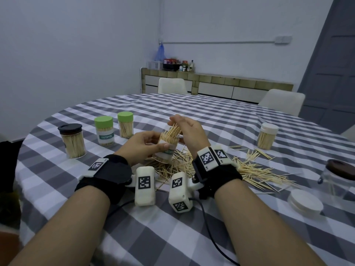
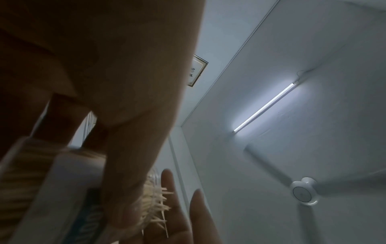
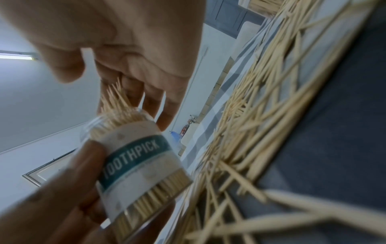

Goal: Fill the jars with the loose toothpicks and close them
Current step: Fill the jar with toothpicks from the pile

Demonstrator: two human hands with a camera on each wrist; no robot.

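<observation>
My left hand [image 1: 153, 141] grips an open clear jar [image 1: 165, 150] labelled TOOTHPICK, lifted and tilted just above the table. It is packed with toothpicks, and a bunch of toothpicks [image 1: 173, 129] sticks out of its mouth. My right hand [image 1: 175, 121] hovers over the mouth and pinches the tops of that bunch. The right wrist view shows the jar [image 3: 142, 156], the left fingers [image 3: 73, 173] round it and the right hand [image 3: 112, 92] on the tips. A heap of loose toothpicks [image 1: 249, 169] lies under and right of the hands. In the left wrist view the thumb [image 2: 125, 165] lies across the jar [image 2: 69, 181].
Closed full jars stand on the checked tablecloth [image 1: 211, 116]: a black-lidded jar [image 1: 72, 141] and two green-lidded jars [image 1: 104, 131] [image 1: 125, 127] at the left, a white-lidded jar [image 1: 268, 136] at the right. A brown-lidded glass jar [image 1: 338, 179] and a loose white lid [image 1: 305, 201] sit near the right edge.
</observation>
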